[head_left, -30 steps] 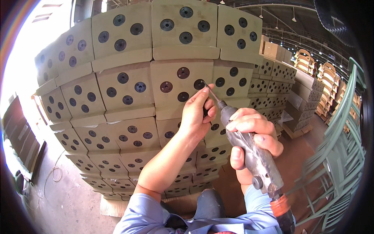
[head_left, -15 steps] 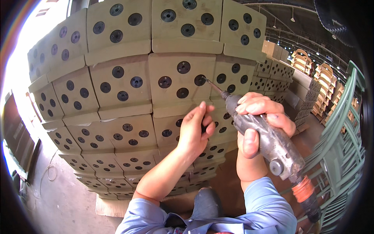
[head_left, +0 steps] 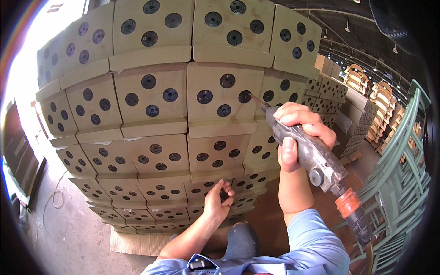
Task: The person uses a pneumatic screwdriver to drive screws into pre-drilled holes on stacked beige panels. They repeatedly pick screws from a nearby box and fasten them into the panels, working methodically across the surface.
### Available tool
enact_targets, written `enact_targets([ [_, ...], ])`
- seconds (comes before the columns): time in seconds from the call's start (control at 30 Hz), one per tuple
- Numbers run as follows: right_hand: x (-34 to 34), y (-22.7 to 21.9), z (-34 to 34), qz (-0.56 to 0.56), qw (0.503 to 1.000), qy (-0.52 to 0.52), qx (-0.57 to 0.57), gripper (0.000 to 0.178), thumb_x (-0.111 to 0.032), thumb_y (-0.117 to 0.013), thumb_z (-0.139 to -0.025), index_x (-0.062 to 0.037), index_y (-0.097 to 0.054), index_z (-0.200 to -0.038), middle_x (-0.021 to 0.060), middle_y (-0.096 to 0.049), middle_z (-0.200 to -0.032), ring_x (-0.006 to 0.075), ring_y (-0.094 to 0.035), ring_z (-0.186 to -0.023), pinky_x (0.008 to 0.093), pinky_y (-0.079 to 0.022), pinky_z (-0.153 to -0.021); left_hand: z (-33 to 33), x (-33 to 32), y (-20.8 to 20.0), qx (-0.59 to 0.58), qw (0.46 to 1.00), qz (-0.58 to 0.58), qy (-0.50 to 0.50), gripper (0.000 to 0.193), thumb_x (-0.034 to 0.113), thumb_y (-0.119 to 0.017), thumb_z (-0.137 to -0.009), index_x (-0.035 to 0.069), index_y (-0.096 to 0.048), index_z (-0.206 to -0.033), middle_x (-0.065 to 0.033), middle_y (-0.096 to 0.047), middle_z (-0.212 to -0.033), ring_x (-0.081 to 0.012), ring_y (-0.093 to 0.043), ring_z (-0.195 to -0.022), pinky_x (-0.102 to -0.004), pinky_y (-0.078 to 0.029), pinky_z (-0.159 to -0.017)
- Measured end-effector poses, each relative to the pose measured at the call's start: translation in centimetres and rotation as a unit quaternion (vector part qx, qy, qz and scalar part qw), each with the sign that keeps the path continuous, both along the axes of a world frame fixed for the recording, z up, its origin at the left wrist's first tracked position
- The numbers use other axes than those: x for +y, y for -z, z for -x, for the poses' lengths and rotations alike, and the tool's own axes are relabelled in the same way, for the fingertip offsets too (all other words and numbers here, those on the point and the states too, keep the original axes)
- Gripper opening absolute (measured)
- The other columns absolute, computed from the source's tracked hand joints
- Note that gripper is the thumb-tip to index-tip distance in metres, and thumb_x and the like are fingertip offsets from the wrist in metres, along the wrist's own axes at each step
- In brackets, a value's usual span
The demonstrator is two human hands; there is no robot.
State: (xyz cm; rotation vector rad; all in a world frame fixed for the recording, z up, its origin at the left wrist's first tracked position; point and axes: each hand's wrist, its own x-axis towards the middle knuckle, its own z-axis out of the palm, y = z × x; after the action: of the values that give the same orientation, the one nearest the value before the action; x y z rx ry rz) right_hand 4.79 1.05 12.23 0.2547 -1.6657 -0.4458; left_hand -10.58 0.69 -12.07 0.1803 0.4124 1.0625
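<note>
The right hand (head_left: 306,124) grips the driver (head_left: 321,160) right of centre, its bit (head_left: 257,100) at a disc (head_left: 244,96) in the upper centre; that fastening seems underway, completion unclear. Other discs (head_left: 224,110) already sit in place. The left hand (head_left: 214,202), lower centre, curls around a dark piece (head_left: 224,195).

Shirt (head_left: 293,264): light blue cloth
Right sleeve (head_left: 316,234): matching blue — short, loose, creased
Trouser leg (head_left: 243,241): dark blue — denim-like

Head-worn fisheye view, facing ahead and down, near both hands (head_left: 214,200)
</note>
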Motion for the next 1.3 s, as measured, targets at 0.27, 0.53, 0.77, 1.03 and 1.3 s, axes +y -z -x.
enact_targets([
  [0.27, -1.7, 0.5, 1.6, 0.012, 0.996, 0.087, 0.032, 0.043, -0.007, -0.07, -0.085, -0.0059, -0.042, -0.117, 0.0214, -0.064, -0.101, 0.0295, -0.068, -0.082, 0.0458, -0.058, -0.076, -0.4, -3.9, 20.5, 0.047, 0.962, 0.269, -0.015, 0.03, 0.025, -0.041, -0.104, 0.005, -0.05, -0.084, -0.0123, -0.058, -0.081, -0.029, -0.063, -0.074, -0.0311, -0.055, -0.056],
  [0.53, -9.4, 5.7, 0.9, 0.095, 0.991, -0.023, 0.093, 0.045, -0.022, -0.073, -0.091, -0.0135, -0.042, -0.122, 0.0103, -0.058, -0.1, 0.0253, -0.065, -0.073, 0.0446, -0.057, -0.068, 0.6, -7.9, 27.2, 0.135, 0.953, 0.257, 0.084, 0.009, 0.008, -0.052, -0.094, 0.002, -0.057, -0.089, -0.0108, -0.057, -0.077, -0.0275, -0.062, -0.069, -0.0298, -0.055, -0.051],
  [0.77, -10.8, 10.9, 0.9, 0.191, 0.969, -0.104, 0.12, 0.043, -0.023, -0.072, -0.092, -0.0116, -0.042, -0.12, 0.0096, -0.058, -0.098, 0.0225, -0.067, -0.07, 0.0403, -0.059, -0.063, 1.9, -3.0, 5.7, 0.135, 0.99, -0.044, -0.024, 0.015, 0.014, -0.045, -0.106, 0.005, -0.056, -0.111, -0.0096, -0.064, -0.087, -0.0183, -0.064, -0.074, -0.0244, -0.041, -0.048],
  [1.03, -11.3, 13.2, 0.0, 0.213, 0.958, -0.179, 0.07, 0.046, -0.02, -0.075, -0.089, -0.0085, -0.04, -0.118, 0.0133, -0.06, -0.101, 0.0249, -0.069, -0.072, 0.0409, -0.059, -0.062, 3.0, -2.5, -2.8, 0.094, 0.987, -0.117, -0.053, 0.017, 0.016, -0.053, -0.105, 0.005, -0.056, -0.117, -0.0076, -0.066, -0.095, -0.0135, -0.06, -0.072, -0.0197, -0.034, -0.044],
  [1.3, -11.2, 14.5, -1.0, 0.242, 0.954, -0.172, 0.039, 0.051, -0.014, -0.077, -0.083, -0.0085, -0.042, -0.12, 0.015, -0.062, -0.101, 0.0266, -0.068, -0.071, 0.0442, -0.059, -0.066, 2.8, -2.3, -2.5, 0.034, 0.993, -0.098, -0.063, 0.013, 0.018, -0.06, -0.103, 0.008, -0.057, -0.111, -0.0077, -0.064, -0.091, -0.0137, -0.056, -0.068, -0.0195, -0.032, -0.042],
])
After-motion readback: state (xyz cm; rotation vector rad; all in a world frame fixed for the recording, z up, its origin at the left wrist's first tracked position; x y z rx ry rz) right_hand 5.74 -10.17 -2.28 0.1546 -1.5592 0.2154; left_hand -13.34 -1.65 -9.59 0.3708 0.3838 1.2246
